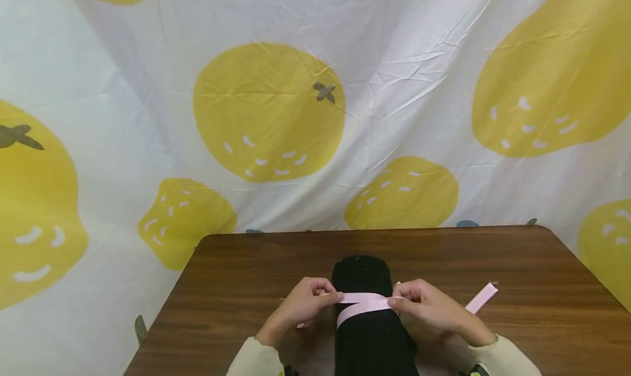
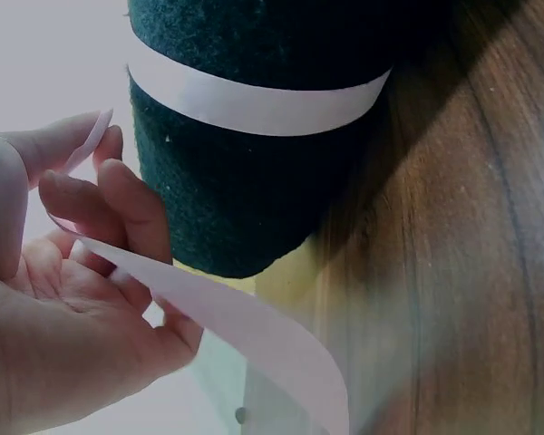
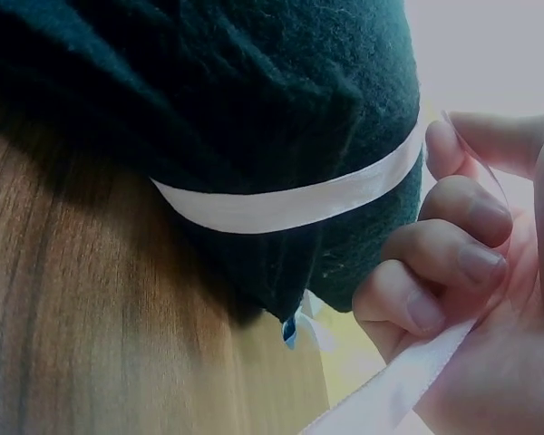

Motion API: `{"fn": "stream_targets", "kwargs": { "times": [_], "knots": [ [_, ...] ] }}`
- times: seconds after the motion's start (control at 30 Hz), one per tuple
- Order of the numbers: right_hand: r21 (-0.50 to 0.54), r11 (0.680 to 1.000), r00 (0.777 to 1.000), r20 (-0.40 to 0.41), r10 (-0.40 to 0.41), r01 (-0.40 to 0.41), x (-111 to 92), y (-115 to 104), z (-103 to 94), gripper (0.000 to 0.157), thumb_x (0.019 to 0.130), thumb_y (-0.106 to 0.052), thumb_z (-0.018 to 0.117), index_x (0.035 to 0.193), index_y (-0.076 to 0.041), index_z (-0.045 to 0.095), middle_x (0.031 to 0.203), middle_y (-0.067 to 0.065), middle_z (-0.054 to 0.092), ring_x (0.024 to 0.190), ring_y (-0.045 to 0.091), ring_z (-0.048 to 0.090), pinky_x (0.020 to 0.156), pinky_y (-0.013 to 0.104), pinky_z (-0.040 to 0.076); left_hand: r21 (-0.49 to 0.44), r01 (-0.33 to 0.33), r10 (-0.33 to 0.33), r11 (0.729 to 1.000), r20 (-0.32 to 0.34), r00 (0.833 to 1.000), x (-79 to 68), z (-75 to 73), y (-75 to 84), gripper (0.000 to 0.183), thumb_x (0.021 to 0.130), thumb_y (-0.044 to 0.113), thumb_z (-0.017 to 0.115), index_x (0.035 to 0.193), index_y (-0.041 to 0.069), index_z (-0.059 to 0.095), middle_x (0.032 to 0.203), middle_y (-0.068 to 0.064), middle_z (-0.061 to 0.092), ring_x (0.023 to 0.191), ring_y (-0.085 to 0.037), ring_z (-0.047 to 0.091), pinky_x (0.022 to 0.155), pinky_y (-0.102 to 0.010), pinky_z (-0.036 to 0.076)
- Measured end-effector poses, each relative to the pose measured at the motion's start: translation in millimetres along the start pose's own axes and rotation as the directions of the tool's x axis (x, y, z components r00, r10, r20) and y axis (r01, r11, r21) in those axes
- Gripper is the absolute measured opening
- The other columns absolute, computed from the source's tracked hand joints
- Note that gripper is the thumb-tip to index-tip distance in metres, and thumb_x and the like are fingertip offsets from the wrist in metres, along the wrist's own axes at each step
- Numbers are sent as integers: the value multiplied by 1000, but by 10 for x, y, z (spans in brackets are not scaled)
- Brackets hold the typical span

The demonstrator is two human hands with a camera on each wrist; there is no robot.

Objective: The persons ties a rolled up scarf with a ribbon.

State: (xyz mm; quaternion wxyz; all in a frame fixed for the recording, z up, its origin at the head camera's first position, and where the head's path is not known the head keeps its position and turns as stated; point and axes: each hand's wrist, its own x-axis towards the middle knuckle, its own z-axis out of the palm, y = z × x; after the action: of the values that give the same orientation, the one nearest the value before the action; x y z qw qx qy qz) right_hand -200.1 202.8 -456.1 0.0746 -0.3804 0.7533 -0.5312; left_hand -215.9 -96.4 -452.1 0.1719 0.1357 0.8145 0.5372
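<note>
A dark rolled cloth (image 1: 367, 343) lies lengthwise on the table, its far end rounded. A pink ribbon (image 1: 362, 310) runs around the roll, and its two lengths cross on top. My left hand (image 1: 308, 302) pinches one length at the roll's left side; in the left wrist view the tail of that ribbon (image 2: 254, 335) passes through the fingers and hangs down. On the right side my right hand (image 1: 426, 305) pinches the other length between thumb and forefinger, remaining fingers curled. Its loose tail (image 1: 482, 297) sticks out beyond the right wrist. The roll's underside is hidden.
The brown wooden table (image 1: 256, 261) has rounded far corners. Behind it hangs a white curtain (image 1: 276, 206) printed with yellow fruit. A small blue tag (image 3: 289, 332) shows at the roll's end in the right wrist view.
</note>
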Motion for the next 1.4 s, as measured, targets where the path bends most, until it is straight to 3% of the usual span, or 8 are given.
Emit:
{"fn": "stream_targets", "kwargs": {
  "times": [0.1,0.27,0.47,0.63,0.77,0.87,1.17,1.4],
  "knots": [
    [10,1000,1000,7,-20,20,-6,5,-5,22,100,-2,52,80,-1,60,63,11,36,64,-5,35,47,30,31,-10,0,0,1000,4,1000,-7,-12,-16,36,89,37,73,91,2,69,54,6,39,34,-9,28,33,-22,27],
    [25,1000,1000,19,-10,9,-30,20,-19,21,100,0,50,84,-3,63,67,8,45,71,-3,44,56,26,41,-30,11,-10,999,9,1000,-24,-27,-42,40,88,36,74,93,-4,66,53,6,39,33,-8,25,33,-22,23],
    [45,999,999,34,19,-20,-50,36,-30,20,101,-2,50,88,-3,65,79,-4,56,77,-1,50,68,25,48,-57,23,-22,998,15,1000,-35,-26,-83,34,88,35,74,86,2,64,53,4,42,33,-7,22,33,-22,20],
    [77,996,999,38,37,-39,-73,66,-30,21,101,-2,49,86,1,63,69,5,46,70,1,45,58,27,42,-68,36,-35,997,14,999,-43,-29,-122,31,87,35,75,83,7,64,54,3,43,33,-7,22,33,-22,20],
    [183,981,996,73,56,-68,-87,109,-30,21,102,-1,48,85,8,57,65,17,34,59,1,36,45,30,28,-70,63,-62,996,17,998,-55,-27,-147,36,87,38,75,86,4,64,55,2,46,34,-8,24,33,-23,20],
    [244,966,993,99,64,-86,-94,145,-34,21,102,-1,47,86,10,55,64,16,30,56,2,32,42,30,24,-79,79,-77,994,24,997,-64,-21,-166,40,87,38,75,90,0,64,56,2,47,35,-9,24,33,-23,20],
    [193,977,988,141,60,-87,-151,260,-75,21,103,-2,45,87,3,58,65,18,35,52,3,33,40,25,23,-84,62,-58,995,40,997,-71,0,-254,42,89,36,74,92,-5,62,52,3,43,33,-7,23,32,-22,20],
    [253,959,981,178,81,-125,-215,380,-73,23,104,-2,43,86,6,56,65,22,33,50,4,31,39,23,21,-65,46,-43,997,54,998,-70,13,-320,38,90,33,72,87,-3,60,54,3,45,32,-6,23,30,-22,20]
  ]
}}
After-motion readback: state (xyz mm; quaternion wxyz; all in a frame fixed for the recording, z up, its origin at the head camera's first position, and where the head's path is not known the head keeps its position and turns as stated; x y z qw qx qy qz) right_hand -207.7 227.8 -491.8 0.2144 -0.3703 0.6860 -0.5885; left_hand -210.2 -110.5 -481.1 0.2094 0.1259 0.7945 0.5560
